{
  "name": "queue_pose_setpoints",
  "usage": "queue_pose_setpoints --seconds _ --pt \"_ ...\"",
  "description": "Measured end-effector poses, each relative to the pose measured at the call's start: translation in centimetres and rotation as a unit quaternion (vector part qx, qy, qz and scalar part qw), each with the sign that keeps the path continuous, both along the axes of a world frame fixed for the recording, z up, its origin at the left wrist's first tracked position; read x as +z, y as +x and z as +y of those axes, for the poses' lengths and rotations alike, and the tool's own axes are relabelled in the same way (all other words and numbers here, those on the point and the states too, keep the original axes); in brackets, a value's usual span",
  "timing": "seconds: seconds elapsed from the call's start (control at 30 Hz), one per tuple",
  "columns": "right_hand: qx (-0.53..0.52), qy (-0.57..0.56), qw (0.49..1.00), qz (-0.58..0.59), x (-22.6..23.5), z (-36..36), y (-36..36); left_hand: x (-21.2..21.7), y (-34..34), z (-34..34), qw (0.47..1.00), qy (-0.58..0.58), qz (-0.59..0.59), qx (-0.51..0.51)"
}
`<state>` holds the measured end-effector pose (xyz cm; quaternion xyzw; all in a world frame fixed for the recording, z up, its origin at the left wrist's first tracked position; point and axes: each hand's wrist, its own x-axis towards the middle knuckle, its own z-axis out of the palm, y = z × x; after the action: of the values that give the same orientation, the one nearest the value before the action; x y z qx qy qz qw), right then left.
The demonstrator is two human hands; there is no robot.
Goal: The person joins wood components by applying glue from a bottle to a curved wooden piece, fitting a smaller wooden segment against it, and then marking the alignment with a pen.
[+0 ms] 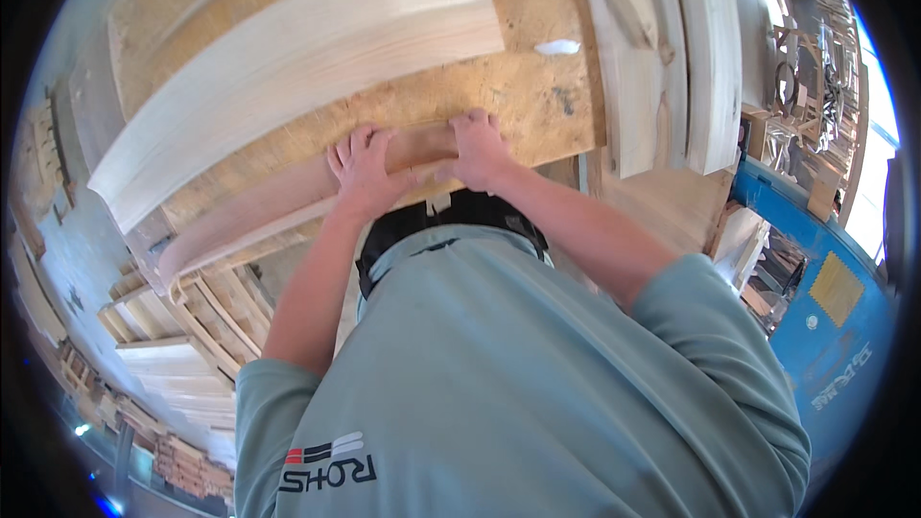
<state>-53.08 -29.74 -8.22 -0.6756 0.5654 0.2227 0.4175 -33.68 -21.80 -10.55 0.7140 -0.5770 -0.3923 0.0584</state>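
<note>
A long wooden board [254, 194] lies along the near edge of a wood-topped workbench [537, 101], running off to the left. My left hand [365, 171] is closed over it, fingers bent across its top. Close to the board's right end, my right hand [478, 150] grips it with the fingers over the top; the thumb shows on the near side. Beyond both hands lies a wider pale board [317, 53], apart from the held one. A small white piece [557, 47] rests to the right of that wide board.
Several pale planks [708, 67] stand at the right of the bench. Farther right is a blue metal machine [815, 273]. Stacked timber [182, 369] sits on the floor at lower left. My waist is close to the bench's near edge.
</note>
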Motion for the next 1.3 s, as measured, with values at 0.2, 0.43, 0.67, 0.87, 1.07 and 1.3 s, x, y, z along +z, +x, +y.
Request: queue_pose_setpoints --seconds 0.2,0.43,0.67,0.87,1.07,1.3 --pt "0.008 -0.068 0.998 -0.016 0.2 -0.4 -0.3 -0.2 0.4 -0.4 0.999 0.000 -0.014 -0.040" --pt "-0.081 -0.193 0.976 -0.058 -0.2 5.5 -6.3 0.1 0.6 0.5 0.995 -0.072 -0.062 -0.023" --pt "-0.169 -0.225 0.958 -0.059 -2.4 10.9 -10.9 0.0 6.9 8.9 0.985 -0.129 -0.109 0.039" --pt "-0.171 -0.266 0.948 -0.026 -2.9 10.6 -8.4 -2.9 13.1 14.1 0.960 -0.177 -0.202 0.076" --pt "-0.171 -0.288 0.939 -0.083 -2.9 9.3 -9.1 -2.8 14.5 13.2 0.966 -0.199 -0.162 0.041" --pt "-0.072 -0.303 0.949 -0.038 5.9 6.3 -8.9 3.4 16.5 11.2 0.999 -0.031 -0.020 0.004"
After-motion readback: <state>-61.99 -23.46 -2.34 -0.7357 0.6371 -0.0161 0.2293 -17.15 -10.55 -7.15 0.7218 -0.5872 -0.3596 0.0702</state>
